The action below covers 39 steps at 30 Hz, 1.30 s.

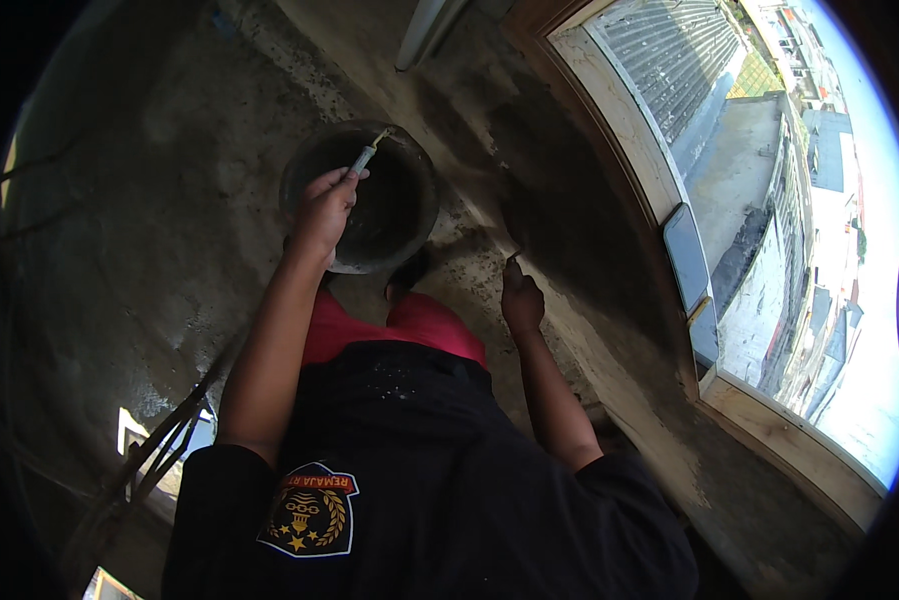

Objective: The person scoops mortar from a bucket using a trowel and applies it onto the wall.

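My left hand (326, 212) is closed around a slim hand tool (365, 159). The tool has a pale handle and a thin, yellowish tip; its exact kind is unclear. Below it sits a round, dark basin (304, 150), its inside in deep shadow. The tip reaches over the basin's far right rim. To the right, my right hand (522, 302) is closed, low beside the wall. A small thin piece (514, 257) juts from its fingers, too small and dark to name.
A wood-framed window opening (619, 120) stands on the right, with a phone (685, 255) resting on its sill. Dark cables or rods (169, 430) cross the lower left. A pale post (424, 35) stands at the top. The concrete floor (169, 200) is stained and partly wet.
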### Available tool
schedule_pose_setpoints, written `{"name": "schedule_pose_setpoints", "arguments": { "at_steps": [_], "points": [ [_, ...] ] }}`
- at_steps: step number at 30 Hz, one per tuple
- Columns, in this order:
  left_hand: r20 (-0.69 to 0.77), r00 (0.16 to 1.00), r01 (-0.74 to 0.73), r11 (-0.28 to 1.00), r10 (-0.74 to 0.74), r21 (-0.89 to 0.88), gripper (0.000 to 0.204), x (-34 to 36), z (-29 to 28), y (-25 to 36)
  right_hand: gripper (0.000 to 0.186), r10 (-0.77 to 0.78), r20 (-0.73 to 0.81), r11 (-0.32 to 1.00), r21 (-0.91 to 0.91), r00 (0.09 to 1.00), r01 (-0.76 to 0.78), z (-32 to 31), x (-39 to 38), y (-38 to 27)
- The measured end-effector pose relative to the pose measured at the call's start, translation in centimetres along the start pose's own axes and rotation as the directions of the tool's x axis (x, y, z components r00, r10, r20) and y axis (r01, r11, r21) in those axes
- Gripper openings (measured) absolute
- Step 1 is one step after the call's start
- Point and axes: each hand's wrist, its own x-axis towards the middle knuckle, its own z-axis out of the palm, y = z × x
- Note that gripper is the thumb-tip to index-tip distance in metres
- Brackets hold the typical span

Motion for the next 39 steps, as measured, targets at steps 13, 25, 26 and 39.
{"name": "schedule_pose_setpoints", "arguments": {
  "at_steps": [13,25,26,39],
  "points": [
    [0.044,0.999,-0.02,1.0,0.019,0.02,0.023,-0.6,-3.1,1.9,0.041,0.116,-0.082,0.993,-0.017,0.99,-0.118,3.3,-0.9,-0.2],
    [0.086,0.996,-0.016,0.996,0.009,0.085,0.022,-0.6,-6.3,3.3,0.056,-0.034,-0.13,0.987,-0.158,0.991,0.013,1.1,8.0,1.7],
    [0.069,0.997,-0.028,0.998,0.023,0.06,0.022,-0.7,-7.1,3.6,0.056,0.017,-0.113,0.99,-0.135,0.993,-0.032,0.2,6.3,1.1],
    [0.07,0.997,-0.038,0.995,0.031,0.092,0.022,-1.0,-8.6,4.3,0.066,0.032,-0.149,0.999,-0.026,0.988,-0.037,-0.4,7.7,-1.8]
  ]
}}
